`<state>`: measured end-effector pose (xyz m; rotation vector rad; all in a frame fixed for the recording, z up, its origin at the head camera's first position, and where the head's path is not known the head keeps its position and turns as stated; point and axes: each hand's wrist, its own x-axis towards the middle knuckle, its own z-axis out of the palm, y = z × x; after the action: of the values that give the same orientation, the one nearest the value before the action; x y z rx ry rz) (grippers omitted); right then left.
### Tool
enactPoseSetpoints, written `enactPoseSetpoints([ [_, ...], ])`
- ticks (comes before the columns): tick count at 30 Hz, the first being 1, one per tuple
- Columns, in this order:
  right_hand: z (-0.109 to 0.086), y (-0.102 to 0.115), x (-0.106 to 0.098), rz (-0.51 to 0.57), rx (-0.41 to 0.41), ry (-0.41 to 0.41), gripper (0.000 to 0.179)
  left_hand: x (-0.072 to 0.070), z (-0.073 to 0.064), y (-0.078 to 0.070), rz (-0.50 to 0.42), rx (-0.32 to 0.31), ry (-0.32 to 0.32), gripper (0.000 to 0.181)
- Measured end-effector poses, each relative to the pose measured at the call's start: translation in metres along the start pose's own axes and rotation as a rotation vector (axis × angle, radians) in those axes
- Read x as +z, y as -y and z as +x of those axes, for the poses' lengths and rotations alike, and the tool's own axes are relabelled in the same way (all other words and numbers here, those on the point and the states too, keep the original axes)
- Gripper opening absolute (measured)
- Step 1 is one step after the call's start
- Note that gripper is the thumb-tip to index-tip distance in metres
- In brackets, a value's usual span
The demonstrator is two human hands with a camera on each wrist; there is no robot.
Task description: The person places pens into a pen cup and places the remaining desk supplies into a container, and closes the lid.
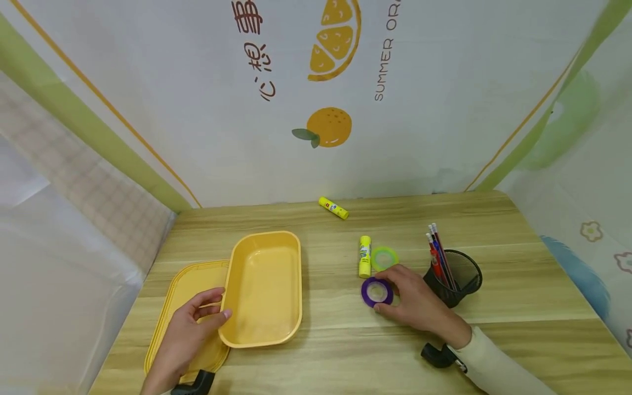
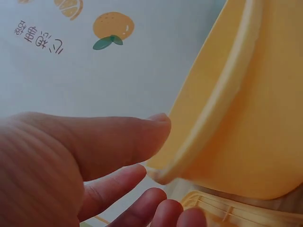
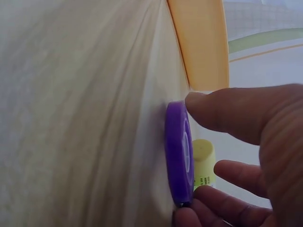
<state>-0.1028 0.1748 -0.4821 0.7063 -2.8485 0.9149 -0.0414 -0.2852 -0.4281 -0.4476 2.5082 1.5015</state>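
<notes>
My right hand (image 1: 412, 299) spans a purple roll of tape (image 1: 377, 292), thumb on its near edge and fingers at its far edge. In the right wrist view the purple ring lies low on the tabletop between thumb and fingertips. Just beyond it are a green roll of tape (image 1: 384, 258) and a yellow glue stick (image 1: 365, 257). At the left, my left hand (image 1: 190, 326) is beside a yellow plastic box (image 1: 261, 291), its thumb tip over the left rim and its fingers loosely bent outside. The box overlaps a yellow lid (image 1: 197, 280).
A black mesh pen holder (image 1: 464, 274) with pencils and pens stands right behind my right hand. Another yellow glue stick (image 1: 333, 208) lies near the back edge of the wooden table (image 1: 336, 362). A printed white cloth (image 1: 197, 109) hangs behind.
</notes>
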Motion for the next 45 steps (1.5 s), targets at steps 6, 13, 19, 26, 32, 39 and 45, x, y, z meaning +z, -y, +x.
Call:
enactPoseSetpoints([
  [6,0.001,-0.005,0.007,-0.001,0.015,0.009,0.061,0.004,0.000,0.004,-0.025,0.024,0.016,0.063],
  [13,0.002,-0.007,0.009,0.000,0.009,0.013,0.065,0.005,-0.002,0.006,-0.089,0.012,0.013,0.062],
  [19,0.002,-0.006,0.008,0.011,0.007,0.029,0.062,0.006,-0.003,0.007,-0.122,-0.010,0.002,0.060],
  [26,0.002,-0.005,0.006,0.005,0.011,0.015,0.060,0.007,-0.003,0.008,-0.140,-0.007,0.016,0.061],
  [32,0.002,-0.003,0.001,0.029,0.014,0.010,0.059,0.007,-0.002,0.011,-0.135,-0.013,0.015,0.062],
  [39,0.003,-0.001,-0.002,0.054,0.015,-0.009,0.062,0.007,-0.003,0.009,-0.134,-0.007,0.008,0.060],
  [45,0.003,0.000,-0.003,0.053,0.009,-0.019,0.066,0.008,-0.003,0.012,-0.134,-0.018,0.009,0.061],
])
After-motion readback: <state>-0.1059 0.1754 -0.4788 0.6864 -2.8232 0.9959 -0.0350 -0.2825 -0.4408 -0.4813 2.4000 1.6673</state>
